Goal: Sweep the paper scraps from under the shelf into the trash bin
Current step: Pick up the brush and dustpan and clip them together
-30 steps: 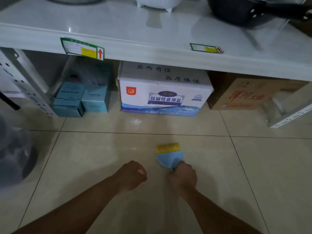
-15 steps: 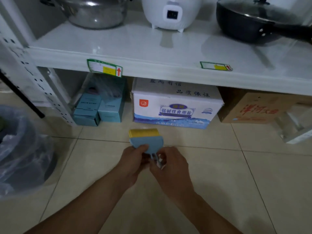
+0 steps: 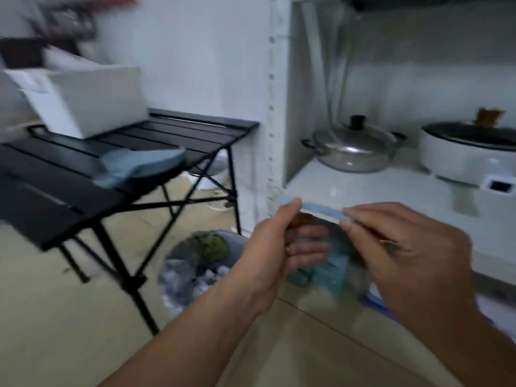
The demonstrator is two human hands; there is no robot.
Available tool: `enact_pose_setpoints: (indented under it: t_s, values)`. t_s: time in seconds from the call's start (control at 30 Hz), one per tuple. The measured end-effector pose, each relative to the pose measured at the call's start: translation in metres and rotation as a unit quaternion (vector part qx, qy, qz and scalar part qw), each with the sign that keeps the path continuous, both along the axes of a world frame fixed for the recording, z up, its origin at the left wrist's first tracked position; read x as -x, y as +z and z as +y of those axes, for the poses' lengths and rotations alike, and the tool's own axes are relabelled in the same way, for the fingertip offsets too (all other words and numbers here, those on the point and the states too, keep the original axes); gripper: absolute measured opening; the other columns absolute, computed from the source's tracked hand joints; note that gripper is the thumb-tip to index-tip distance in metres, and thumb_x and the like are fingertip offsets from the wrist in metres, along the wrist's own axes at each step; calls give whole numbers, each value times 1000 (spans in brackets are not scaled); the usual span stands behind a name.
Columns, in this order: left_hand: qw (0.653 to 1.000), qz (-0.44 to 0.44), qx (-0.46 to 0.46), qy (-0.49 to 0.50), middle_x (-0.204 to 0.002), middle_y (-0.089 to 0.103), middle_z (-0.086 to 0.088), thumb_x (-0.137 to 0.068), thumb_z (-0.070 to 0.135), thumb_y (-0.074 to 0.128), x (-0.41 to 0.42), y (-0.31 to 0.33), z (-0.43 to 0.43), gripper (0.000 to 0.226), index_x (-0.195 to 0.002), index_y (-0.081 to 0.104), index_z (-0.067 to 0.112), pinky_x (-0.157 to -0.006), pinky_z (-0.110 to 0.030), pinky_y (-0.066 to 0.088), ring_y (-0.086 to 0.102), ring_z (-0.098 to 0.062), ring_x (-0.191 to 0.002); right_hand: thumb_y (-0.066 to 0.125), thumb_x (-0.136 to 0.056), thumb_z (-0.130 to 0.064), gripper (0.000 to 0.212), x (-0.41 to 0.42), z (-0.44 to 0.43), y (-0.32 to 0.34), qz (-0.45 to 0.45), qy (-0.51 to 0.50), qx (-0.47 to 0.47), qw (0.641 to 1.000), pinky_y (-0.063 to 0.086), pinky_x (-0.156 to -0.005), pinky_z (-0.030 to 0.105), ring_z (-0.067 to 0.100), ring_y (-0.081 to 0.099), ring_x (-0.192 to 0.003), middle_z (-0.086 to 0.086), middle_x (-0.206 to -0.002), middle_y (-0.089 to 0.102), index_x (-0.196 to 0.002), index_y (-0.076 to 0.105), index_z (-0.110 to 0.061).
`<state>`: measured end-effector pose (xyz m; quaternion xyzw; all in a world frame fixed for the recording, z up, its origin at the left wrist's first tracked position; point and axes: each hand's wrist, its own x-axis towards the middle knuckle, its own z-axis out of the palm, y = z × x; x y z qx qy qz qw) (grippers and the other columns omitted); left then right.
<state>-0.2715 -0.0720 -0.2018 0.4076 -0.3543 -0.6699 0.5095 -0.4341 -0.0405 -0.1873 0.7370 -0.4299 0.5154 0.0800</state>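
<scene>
The picture is motion-blurred. I hold the small blue brush [image 3: 321, 208] edge-on at chest height in front of the white shelf [image 3: 363, 191]. My left hand [image 3: 282, 244] grips its left end. The fingertips of my right hand [image 3: 399, 247] pinch its right end. The trash bin [image 3: 178, 277], lined with a clear bag, stands on the floor below and left of my hands, by the shelf post. White crumpled paper scraps [image 3: 215, 275] and something green lie inside it. A blue dustpan [image 3: 142, 166] rests on the black folding table.
The black folding table [image 3: 195, 135] stands left of the shelf with a white box [image 3: 83, 99] on it; its legs reach close to the bin. A steel pot [image 3: 351, 146] and a white electric cooker [image 3: 469, 155] sit on the shelf. Teal boxes [image 3: 332, 272] lie under it.
My view has risen from the floor and swung left, bringing the table and bin into sight. The brush came up off the floor, and my left hand joined my right on it.
</scene>
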Motion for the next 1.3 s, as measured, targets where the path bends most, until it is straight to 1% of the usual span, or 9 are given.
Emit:
enact_pose_setpoints:
  t_s: [0.07,0.2,0.33,0.5,0.63,0.8,0.93,1.2,1.3]
  values:
    - [997,15,11,71,-101,73,-16,-95,39,50,-38,14,5,46,-118,59,0,-75,-35,59,68,-26,-82,69,-88,-20,15,-26,-8,26,-12,35,16,999,53,-74,25,7,66,-74,-3,-88,74,-92,79,-10]
    - [974,82,32,209,-112,72,-20,-95,27,49,-107,38,22,37,-117,61,0,-81,-38,59,72,-30,-91,70,-89,-23,16,-78,-25,64,-21,86,28,996,52,-73,18,6,65,-75,-6,-88,73,-99,79,-13]
    - [951,163,49,260,-112,71,-24,-96,23,46,-146,58,40,37,-123,54,-1,-93,-43,54,70,-35,-103,71,-89,-21,13,-130,-47,95,-13,134,59,989,53,-71,20,6,65,-70,-4,-83,75,-96,80,-14]
    - [924,239,26,298,-112,69,-29,-97,28,46,-168,66,41,50,-136,40,-3,-89,-45,55,71,-39,-99,65,-90,-24,21,-196,-76,114,78,170,54,981,53,-64,39,21,66,-66,6,-71,73,-80,77,-11]
    - [916,242,6,319,-114,68,-27,-99,32,44,-182,65,36,47,-132,46,-1,-86,-43,57,72,-37,-97,59,-90,-30,29,-242,-98,112,152,178,3,972,51,-64,40,25,62,-64,6,-66,68,-74,72,-10]
    - [920,230,7,316,-115,69,-22,-101,35,40,-188,65,28,42,-122,57,2,-88,-43,57,73,-33,-98,58,-91,-29,36,-277,-115,102,259,133,-73,954,40,-60,32,20,52,-62,-1,-55,53,-56,56,-23]
    - [927,234,12,294,-111,72,-20,-101,34,40,-185,62,22,41,-121,59,4,-87,-43,57,73,-31,-97,65,-86,-32,16,-283,-117,99,262,149,-125,945,54,-70,35,17,64,-73,-1,-73,72,-85,78,-22]
    - [928,255,38,269,-112,73,-17,-101,33,39,-182,55,18,42,-126,59,6,-99,-45,51,71,-28,-105,69,-85,-31,17,-273,-108,93,310,212,-174,910,54,-81,33,10,66,-88,-5,-93,75,-98,79,-28]
    - [928,257,56,264,-114,73,-16,-102,33,38,-183,54,18,42,-126,59,6,-100,-44,50,70,-27,-107,68,-86,-30,15,-270,-110,93,307,224,-186,906,54,-81,31,5,66,-85,-9,-91,75,-95,80,-28]
